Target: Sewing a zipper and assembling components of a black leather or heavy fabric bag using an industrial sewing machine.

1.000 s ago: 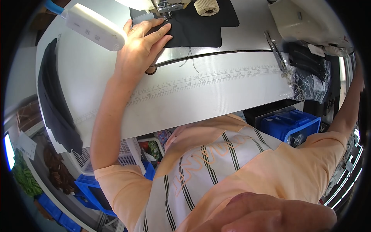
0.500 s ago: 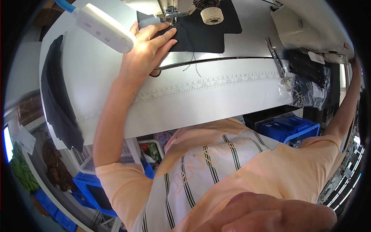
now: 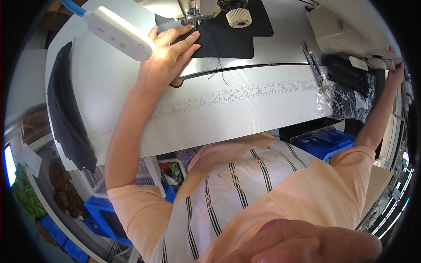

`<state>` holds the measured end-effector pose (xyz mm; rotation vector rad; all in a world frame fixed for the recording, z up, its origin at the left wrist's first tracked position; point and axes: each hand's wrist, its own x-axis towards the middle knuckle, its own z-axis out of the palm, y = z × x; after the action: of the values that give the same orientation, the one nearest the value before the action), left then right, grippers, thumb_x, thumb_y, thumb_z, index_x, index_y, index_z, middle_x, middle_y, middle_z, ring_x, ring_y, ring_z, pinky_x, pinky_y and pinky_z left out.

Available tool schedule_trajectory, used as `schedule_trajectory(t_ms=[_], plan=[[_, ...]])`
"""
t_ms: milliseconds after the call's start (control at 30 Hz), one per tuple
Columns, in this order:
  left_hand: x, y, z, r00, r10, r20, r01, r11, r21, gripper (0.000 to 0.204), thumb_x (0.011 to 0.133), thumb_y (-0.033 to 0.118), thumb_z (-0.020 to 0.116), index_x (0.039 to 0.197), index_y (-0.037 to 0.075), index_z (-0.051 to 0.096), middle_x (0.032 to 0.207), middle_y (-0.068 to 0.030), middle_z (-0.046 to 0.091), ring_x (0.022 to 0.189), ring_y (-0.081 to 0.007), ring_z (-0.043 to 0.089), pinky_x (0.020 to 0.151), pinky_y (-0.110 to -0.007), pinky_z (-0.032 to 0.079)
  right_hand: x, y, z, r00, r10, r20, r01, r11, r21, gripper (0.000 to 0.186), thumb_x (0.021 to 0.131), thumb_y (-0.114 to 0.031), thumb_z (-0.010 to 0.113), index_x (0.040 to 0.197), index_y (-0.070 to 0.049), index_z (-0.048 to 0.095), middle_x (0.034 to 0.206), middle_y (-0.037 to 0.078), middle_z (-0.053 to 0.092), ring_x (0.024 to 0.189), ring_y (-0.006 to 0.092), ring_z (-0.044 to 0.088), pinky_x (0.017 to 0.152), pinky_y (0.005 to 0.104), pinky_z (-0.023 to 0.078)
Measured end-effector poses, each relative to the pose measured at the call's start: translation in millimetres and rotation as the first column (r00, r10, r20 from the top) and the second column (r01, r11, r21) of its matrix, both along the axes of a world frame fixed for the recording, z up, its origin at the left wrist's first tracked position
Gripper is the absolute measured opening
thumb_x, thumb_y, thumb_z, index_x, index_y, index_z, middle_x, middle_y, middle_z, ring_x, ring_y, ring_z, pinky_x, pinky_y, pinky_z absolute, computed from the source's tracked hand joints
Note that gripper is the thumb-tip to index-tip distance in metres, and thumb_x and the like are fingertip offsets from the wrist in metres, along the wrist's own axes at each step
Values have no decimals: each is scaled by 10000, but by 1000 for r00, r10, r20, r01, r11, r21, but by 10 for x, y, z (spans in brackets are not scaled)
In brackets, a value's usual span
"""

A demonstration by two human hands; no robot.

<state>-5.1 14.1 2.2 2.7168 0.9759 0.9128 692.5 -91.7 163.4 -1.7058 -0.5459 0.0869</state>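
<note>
My left hand (image 3: 173, 46) lies open, fingers stretched out, pressing a black fabric piece (image 3: 232, 44) against the sewing machine bed. Its fingertips rest just beside the presser foot (image 3: 194, 24). Loose dark threads (image 3: 221, 74) hang from the fabric over the table's front part. My right arm reaches out to the far right, and the right hand (image 3: 397, 73) is at the end of the machine body (image 3: 340, 33), near its handwheel. The fingers of that hand are mostly hidden by the machine and the dark picture rim.
A white lamp (image 3: 120, 33) hangs close above my left wrist. Folded dark fabric (image 3: 68, 109) drapes over the table's left edge. Tweezers (image 3: 312, 61) and a plastic bag of black pieces (image 3: 351, 92) lie at right. A printed ruler (image 3: 232, 94) runs along the tabletop. Blue bins (image 3: 324, 142) stand below.
My right arm has shifted slightly inward and down beside the machine's end. The left hand and the black fabric have hardly moved.
</note>
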Motion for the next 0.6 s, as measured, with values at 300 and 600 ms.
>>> schedule_trajectory(t_ms=[300,600], plan=[[-13,-41,32,1000,24,-2,-24,999,30,244,839,214,716,1074,151,731,1104,-12,676,971,-215,648,1038,-543,350,-2261,-381,-249,666,61,743,-302,933,194,305,976,-139,495,1132,102,597,1112,226,650,1024,274,645,904,367,521],[-1,-50,29,999,34,8,-34,999,-6,243,853,233,705,1082,153,721,1135,-3,667,998,-229,655,1036,-609,321,-3781,1165,-1410,333,703,629,-382,710,-592,262,919,-243,579,1027,-11,633,863,169,670,839,350,632,748,429,495]])
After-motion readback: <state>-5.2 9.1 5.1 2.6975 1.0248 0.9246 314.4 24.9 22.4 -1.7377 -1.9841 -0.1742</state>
